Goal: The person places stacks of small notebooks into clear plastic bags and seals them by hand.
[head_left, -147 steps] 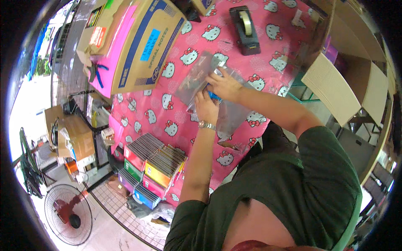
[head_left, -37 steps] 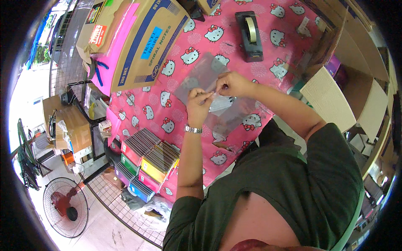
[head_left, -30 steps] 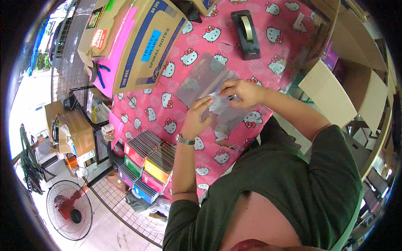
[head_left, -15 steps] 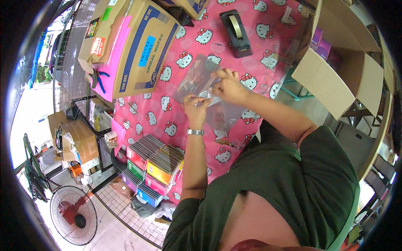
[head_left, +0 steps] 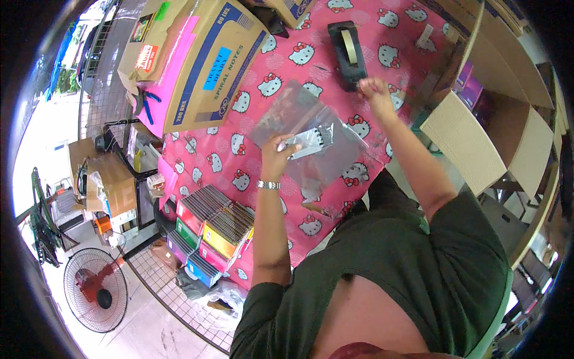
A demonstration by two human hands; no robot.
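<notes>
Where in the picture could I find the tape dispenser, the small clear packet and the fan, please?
Tape dispenser (head_left: 349, 51): head view, on its tape roll.
Small clear packet (head_left: 308, 143): head view, on its pale middle.
Fan (head_left: 95, 291): head view, on its round wire guard.

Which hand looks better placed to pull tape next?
Probably the right hand: it is at the near end of the black tape dispenser, while the left hand is farther off, holding a small clear packet.
</notes>
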